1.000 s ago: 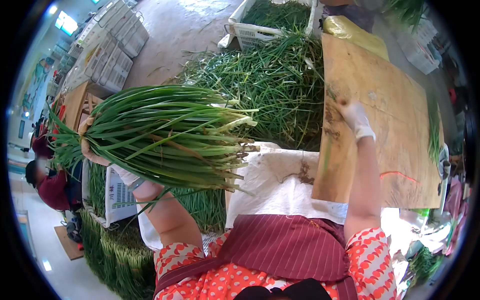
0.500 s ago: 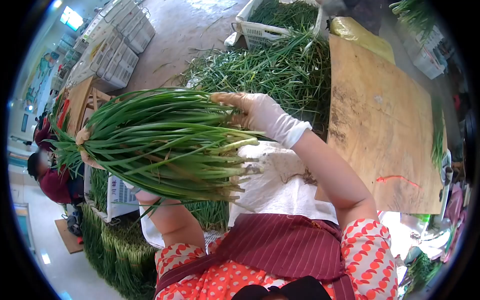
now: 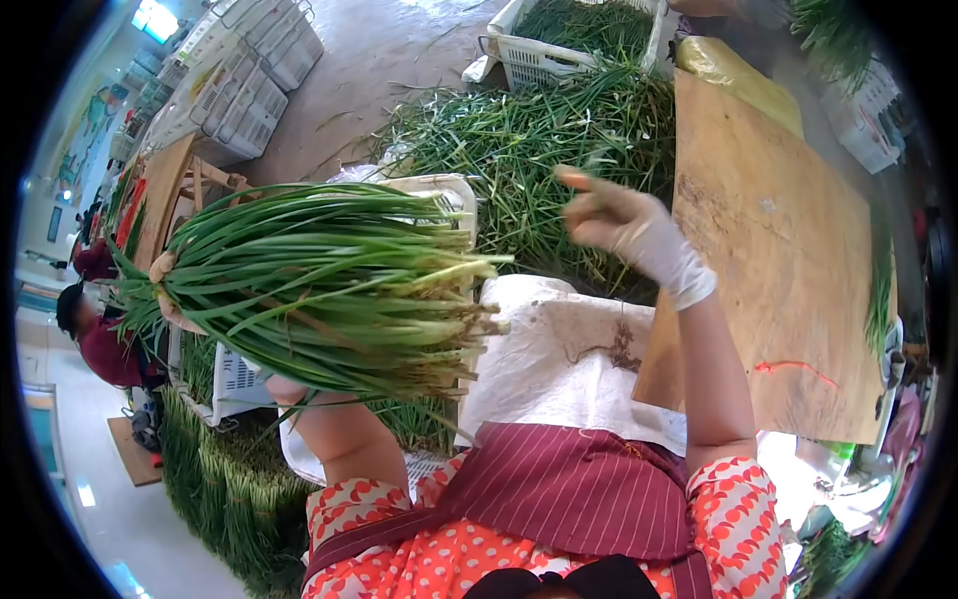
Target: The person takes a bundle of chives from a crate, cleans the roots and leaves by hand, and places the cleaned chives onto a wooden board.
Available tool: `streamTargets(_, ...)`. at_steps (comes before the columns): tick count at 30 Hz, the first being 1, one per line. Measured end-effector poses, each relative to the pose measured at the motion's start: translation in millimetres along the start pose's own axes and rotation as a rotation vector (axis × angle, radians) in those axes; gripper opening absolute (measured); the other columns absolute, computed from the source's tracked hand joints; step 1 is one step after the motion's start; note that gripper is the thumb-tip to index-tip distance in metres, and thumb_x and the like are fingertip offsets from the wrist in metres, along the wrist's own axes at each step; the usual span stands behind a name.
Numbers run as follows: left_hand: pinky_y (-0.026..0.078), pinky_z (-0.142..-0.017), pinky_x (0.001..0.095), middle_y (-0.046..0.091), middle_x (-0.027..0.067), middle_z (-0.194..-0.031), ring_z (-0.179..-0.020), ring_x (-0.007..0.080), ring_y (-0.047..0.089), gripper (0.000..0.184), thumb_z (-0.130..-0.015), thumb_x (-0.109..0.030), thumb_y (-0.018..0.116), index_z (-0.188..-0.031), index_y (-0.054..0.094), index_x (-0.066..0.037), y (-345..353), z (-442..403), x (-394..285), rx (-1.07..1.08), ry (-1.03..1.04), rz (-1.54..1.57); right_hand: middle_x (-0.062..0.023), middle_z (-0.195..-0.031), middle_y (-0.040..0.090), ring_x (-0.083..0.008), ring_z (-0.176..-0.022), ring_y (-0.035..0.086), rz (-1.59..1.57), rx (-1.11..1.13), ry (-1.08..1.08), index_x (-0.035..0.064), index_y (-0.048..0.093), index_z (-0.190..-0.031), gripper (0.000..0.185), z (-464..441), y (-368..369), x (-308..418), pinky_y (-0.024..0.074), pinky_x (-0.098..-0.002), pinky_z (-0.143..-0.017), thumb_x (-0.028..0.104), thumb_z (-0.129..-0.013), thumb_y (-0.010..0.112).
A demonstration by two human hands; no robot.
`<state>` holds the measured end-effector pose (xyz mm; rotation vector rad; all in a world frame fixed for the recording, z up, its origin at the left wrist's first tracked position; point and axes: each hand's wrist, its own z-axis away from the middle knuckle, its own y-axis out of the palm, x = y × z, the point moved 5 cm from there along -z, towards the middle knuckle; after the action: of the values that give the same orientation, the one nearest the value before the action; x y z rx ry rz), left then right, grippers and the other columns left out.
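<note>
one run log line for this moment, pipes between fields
left hand: gripping green stalk bunch | right hand: apart from bunch, no held item visible | wooden board: red string on it

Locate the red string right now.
In the head view, the red string lies toward the right, on the wooden board's lower part, right of the right forearm.

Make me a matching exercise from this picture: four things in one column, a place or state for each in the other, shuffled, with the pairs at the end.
Things
1. Left hand
2. Right hand
3. Red string
4. White crates

Places and states
A. Lying on the wooden board
B. Stacked at the picture's upper left
C. Seen against the loose green pile, apart from the long-leaved bunch
D. Gripping the bunch near its leafy end

Right pairs: 1-D, 2-C, 3-A, 4-B
</note>
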<state>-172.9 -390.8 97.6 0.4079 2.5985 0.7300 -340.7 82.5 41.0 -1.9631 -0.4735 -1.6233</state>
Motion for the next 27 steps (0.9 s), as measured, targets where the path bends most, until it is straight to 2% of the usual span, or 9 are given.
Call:
streamTargets(2,0.036,-0.093,0.0529,0.049,0.0126,-0.110,-0.114,0.0316,0.040,0.026,-0.079,-0.016,0.050,-0.104,0.045,-0.010,70.7,3.4,42.1,0.140,-0.335,0.452,-0.0052,-0.087,0.061,-0.0125,-0.079,0.058,0.026,0.068,-0.221,0.0029,0.049,-0.119,0.051,-1.1,41.6,38.9,0.0491,-0.0250,-0.077,0.007,-0.072,0.067)
streamTargets(3,0.034,-0.094,0.0530,0.050,0.0132,-0.111,-0.114,0.0317,0.040,0.024,-0.079,-0.013,0.049,-0.102,0.047,-0.010,52.0,3.8,36.3,0.055,-0.319,0.245,-0.0058,-0.089,0.061,-0.0127,-0.081,0.058,0.098,0.076,-0.348,0.0026,0.049,-0.118,0.050,-4.3,58.5,52.6,0.0485,-0.0250,-0.077,0.006,-0.072,0.067)
streamTargets(5,0.034,-0.094,0.0525,0.050,0.0130,-0.111,-0.114,0.0314,0.040,0.024,-0.080,-0.014,0.048,-0.103,0.047,-0.010,75.0,1.6,49.8,0.119,-0.391,0.392,-0.0059,-0.088,0.062,-0.0128,-0.080,0.058,0.287,0.039,-0.503,0.0022,0.051,-0.116,0.045,-7.6,71.4,53.9,0.0480,-0.0245,-0.077,0.006,-0.073,0.066)
streamTargets(7,0.034,-0.095,0.0512,0.050,0.0125,-0.109,-0.113,0.0307,0.041,0.024,-0.081,-0.016,0.047,-0.104,0.047,-0.011,89.5,2.6,55.3,0.177,-0.431,0.528,-0.0057,-0.085,0.062,-0.0110,-0.078,0.058,-0.422,0.180,0.031,0.0014,0.057,-0.105,0.030,-17.6,78.9,26.0,0.0474,-0.0234,-0.074,0.009,-0.078,0.064)
streamTargets(12,0.035,-0.093,0.0476,0.050,0.0082,-0.103,-0.105,0.0268,0.045,0.021,-0.079,-0.019,0.049,-0.097,0.048,-0.009,81.9,3.6,55.3,0.042,-0.357,0.241,-0.0049,-0.081,0.064,-0.0071,-0.067,0.055,-0.623,0.102,0.055,0.0013,0.062,-0.096,0.024,-28.6,61.4,20.1,0.0462,-0.0210,-0.062,0.020,-0.081,0.063)
streamTargets(14,0.035,-0.092,0.0440,0.050,0.0062,-0.098,-0.100,0.0246,0.046,0.021,-0.077,-0.018,0.050,-0.096,0.048,-0.008,81.1,5.2,56.6,-0.049,-0.283,0.115,-0.0033,-0.071,0.060,-0.0092,-0.061,0.054,-1.066,0.001,0.106,0.0020,0.063,-0.089,0.021,-31.2,58.9,15.4,0.0454,-0.0217,-0.057,0.021,-0.081,0.062)
streamTargets(20,0.034,-0.091,0.0393,0.049,0.0039,-0.094,-0.096,0.0207,0.045,0.022,-0.074,-0.013,0.051,-0.095,0.048,-0.008,82.0,5.2,64.3,-0.098,-0.298,0.173,0.0002,-0.063,0.050,-0.0100,-0.059,0.045,-1.114,-0.018,0.158,-0.0014,0.059,-0.089,0.024,-32.9,58.7,11.1,0.0392,-0.0243,-0.059,0.022,-0.086,0.054)
streamTargets(26,0.034,-0.091,0.0414,0.049,0.0053,-0.095,-0.098,0.0221,0.046,0.024,-0.072,-0.015,0.052,-0.095,0.049,-0.007,79.7,6.1,55.7,-0.184,-0.249,-0.064,-0.0028,-0.067,0.060,-0.0106,-0.059,0.054,-0.847,-0.163,0.027,0.0030,0.061,-0.087,0.015,-26.9,5.4,-1.1,0.0478,-0.0227,-0.059,0.017,-0.082,0.059)
streamTargets(27,0.034,-0.092,0.0416,0.049,0.0060,-0.095,-0.098,0.0222,0.046,0.024,-0.073,-0.016,0.052,-0.095,0.049,-0.007,77.0,5.3,54.0,-0.178,-0.239,-0.055,-0.0042,-0.073,0.061,-0.0114,-0.063,0.056,-1.013,-0.177,-0.026,0.0021,0.061,-0.086,0.015,-28.9,-17.7,-16.1,0.0486,-0.0239,-0.062,0.016,-0.083,0.058)
